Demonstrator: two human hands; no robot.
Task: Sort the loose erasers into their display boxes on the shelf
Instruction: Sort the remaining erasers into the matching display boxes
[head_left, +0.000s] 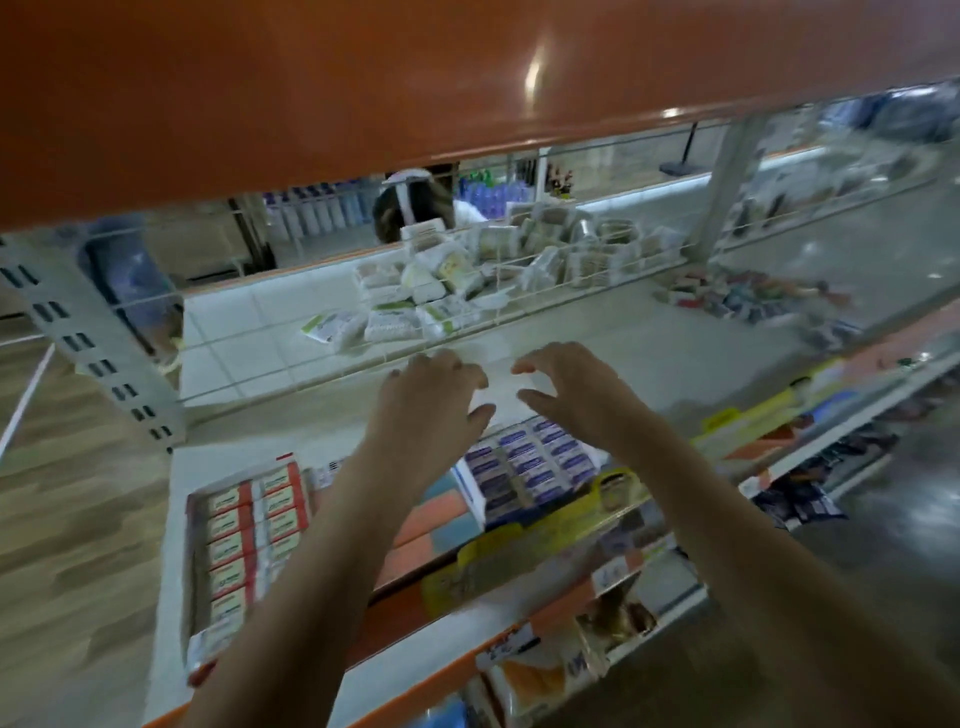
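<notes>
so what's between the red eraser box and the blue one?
Head view: the left forearm crosses over the gap, and pastel orange and blue blocks lie on the shelf between the red box and the blue box.

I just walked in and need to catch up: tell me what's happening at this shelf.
A person is reaching over a shop shelf with both bare hands. The left hand and right hand hover close together above the shelf, fingers loosely curled, holding nothing visible. Below them sit a red-and-white display box of erasers on the left and a blue-and-white display box nearer the hands. The picture is blurred.
</notes>
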